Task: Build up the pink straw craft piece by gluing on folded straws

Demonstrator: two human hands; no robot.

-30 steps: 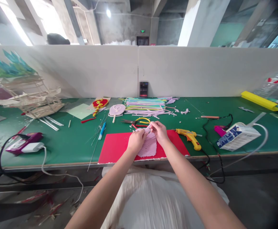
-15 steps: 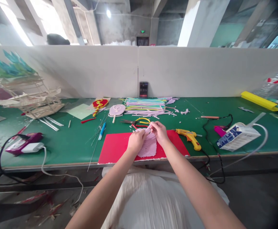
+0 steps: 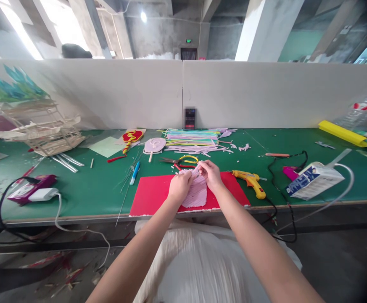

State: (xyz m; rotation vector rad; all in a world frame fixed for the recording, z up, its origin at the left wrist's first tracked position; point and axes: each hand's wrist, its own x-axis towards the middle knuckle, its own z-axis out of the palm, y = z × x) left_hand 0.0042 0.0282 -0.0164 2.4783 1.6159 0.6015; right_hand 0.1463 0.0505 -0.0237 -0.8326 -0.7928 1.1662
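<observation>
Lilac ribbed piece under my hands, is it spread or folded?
Spread where visible: the lilac ribbed piece lies flat on the red board. Your left hand partly covers its top; cannot tell there.

I wear 1 camera on my head, facing forward and down. It looks from above my white clothing [image 3: 196, 265], along my 2 forearms [image 3: 139, 248], with my left hand [image 3: 180, 185] and right hand [image 3: 211, 175] close at mid-view. The green table [image 3: 91, 185] crosses the whole width; the pale partition [image 3: 107, 92] stands farther off, squarely ahead.
</observation>
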